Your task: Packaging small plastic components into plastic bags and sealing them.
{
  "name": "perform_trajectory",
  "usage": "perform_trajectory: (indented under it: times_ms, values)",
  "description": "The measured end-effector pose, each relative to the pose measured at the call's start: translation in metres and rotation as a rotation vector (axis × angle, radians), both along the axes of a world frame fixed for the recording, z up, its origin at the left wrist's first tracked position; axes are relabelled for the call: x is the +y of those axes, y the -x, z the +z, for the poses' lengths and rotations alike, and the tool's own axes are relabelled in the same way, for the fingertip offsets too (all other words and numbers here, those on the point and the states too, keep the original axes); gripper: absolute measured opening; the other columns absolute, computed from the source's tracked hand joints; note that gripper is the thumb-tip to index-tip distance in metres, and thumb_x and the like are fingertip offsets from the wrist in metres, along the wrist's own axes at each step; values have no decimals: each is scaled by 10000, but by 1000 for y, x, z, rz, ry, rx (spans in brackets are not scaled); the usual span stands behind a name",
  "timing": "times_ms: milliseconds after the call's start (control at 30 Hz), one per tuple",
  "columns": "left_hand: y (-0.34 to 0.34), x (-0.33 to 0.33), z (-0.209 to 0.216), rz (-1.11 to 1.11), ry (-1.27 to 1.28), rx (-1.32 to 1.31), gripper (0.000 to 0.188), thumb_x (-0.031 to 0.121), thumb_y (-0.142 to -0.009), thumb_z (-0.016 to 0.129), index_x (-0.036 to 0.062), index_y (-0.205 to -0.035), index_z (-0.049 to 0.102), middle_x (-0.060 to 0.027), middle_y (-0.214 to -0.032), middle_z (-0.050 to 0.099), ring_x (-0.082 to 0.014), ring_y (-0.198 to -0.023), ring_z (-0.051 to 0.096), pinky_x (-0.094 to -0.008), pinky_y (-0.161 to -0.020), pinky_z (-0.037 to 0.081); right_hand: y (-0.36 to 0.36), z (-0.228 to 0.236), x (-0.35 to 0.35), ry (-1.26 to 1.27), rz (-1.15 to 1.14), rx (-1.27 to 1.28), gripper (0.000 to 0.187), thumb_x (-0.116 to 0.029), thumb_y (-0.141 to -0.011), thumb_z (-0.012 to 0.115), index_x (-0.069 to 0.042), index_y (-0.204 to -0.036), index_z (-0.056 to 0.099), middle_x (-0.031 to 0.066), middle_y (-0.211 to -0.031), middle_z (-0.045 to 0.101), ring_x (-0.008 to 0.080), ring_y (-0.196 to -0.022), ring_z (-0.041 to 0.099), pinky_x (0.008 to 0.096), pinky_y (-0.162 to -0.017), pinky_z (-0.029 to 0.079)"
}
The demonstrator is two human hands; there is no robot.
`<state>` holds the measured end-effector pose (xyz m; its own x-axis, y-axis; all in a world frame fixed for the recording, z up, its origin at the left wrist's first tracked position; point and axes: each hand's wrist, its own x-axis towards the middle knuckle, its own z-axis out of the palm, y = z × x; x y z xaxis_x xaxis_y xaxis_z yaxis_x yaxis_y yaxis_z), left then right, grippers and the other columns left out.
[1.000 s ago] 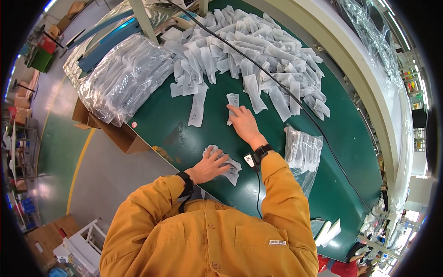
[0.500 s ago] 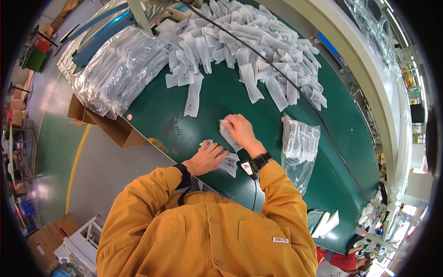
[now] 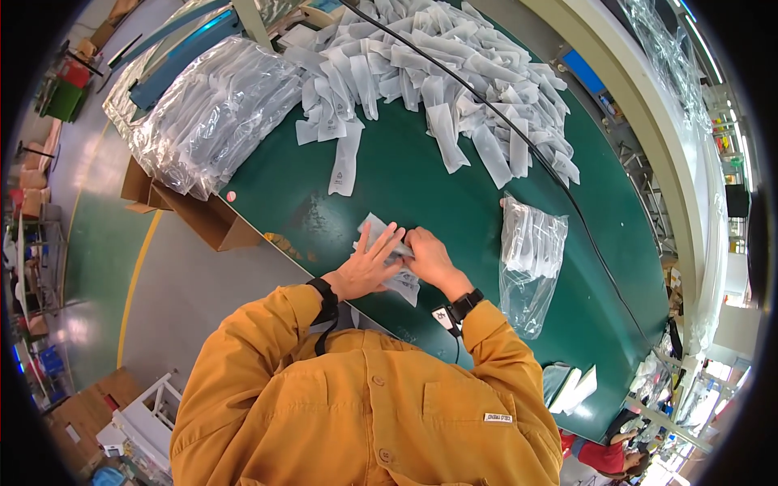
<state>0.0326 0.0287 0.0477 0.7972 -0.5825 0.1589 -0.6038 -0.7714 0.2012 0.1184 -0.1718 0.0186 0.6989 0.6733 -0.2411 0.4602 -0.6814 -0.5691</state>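
Note:
My left hand (image 3: 366, 266) has its fingers spread across a frosted plastic pouch (image 3: 374, 227) near the table's front edge. My right hand (image 3: 431, 257) pinches the right end of that pouch, and the fingertips are partly hidden. Under and just in front of my left hand lie more frosted pouches (image 3: 405, 285), partly covered by it. To the right of my right hand, a clear plastic bag (image 3: 520, 304) holds a row of similar pouches. A large pile of loose frosted pouches (image 3: 478, 73) spreads over the far side, with a single pouch (image 3: 345, 162) sticking out toward me.
The table top (image 3: 284, 194) is green. A bulky clear bag of pouches (image 3: 223, 113) sits at its left edge, above a cardboard box (image 3: 198, 223). A black cable (image 3: 454, 73) crosses the table. Near my right wrist hangs a wired white clip (image 3: 443, 317). White sheets (image 3: 575, 389) lie at right.
My right hand has moved nearer and brought its pouch against my left hand. My left hand's fingers have spread and now lie over that pouch.

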Motion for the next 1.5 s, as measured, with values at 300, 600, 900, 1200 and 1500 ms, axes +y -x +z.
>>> perform_trajectory:
  times_ms: [300, 600, 900, 1200, 1500]
  values:
    - [14, -4, -36, 47, 14, 73, 644, 421, -673, 798, 149, -1177, 503, -182, -1306, 435, -389, -1266, 388, -587, -997, 342, -72, 18, 116, -175, -115, 47, 311, -249, -800, 730, -72, -1023, 606, 162, -993, 597, 364, -866, 630, 438, -705, 525]
    - [31, 11, -38, 105, 92, 63, 625, 409, -678, 791, 130, -1171, 528, -149, -1279, 457, -372, -1237, 403, -566, -1001, 345, -68, 8, 188, -44, -283, -203, 451, -336, -786, 734, 13, -1025, 577, 219, -1031, 592, 392, -894, 633, 433, -747, 543]
    - [22, 17, -32, 63, 90, 177, 824, 390, -650, 820, 83, -1324, 458, -117, -1280, 463, -326, -1227, 414, -507, -1006, 349, -80, -20, 119, -564, -461, 576, 274, -125, -829, 643, 14, -1050, 561, 169, -1033, 633, 268, -916, 685, 351, -752, 537]
    - [14, 22, -30, -20, 119, 195, 863, 357, -646, 832, 95, -1359, 422, -137, -1273, 444, -331, -1231, 406, -500, -995, 355, -59, 23, 56, -850, -495, 669, 305, -112, -882, 638, -55, -1161, 530, 85, -1004, 642, 173, -816, 677, 290, -761, 510]
    - [14, 21, -32, -29, 137, 181, 870, 344, -640, 836, 101, -1364, 418, -145, -1272, 438, -338, -1238, 401, -501, -994, 350, -26, 18, -8, -171, -216, 242, 409, -230, -767, 762, -78, -1106, 594, 127, -1035, 636, 292, -942, 632, 389, -832, 505]
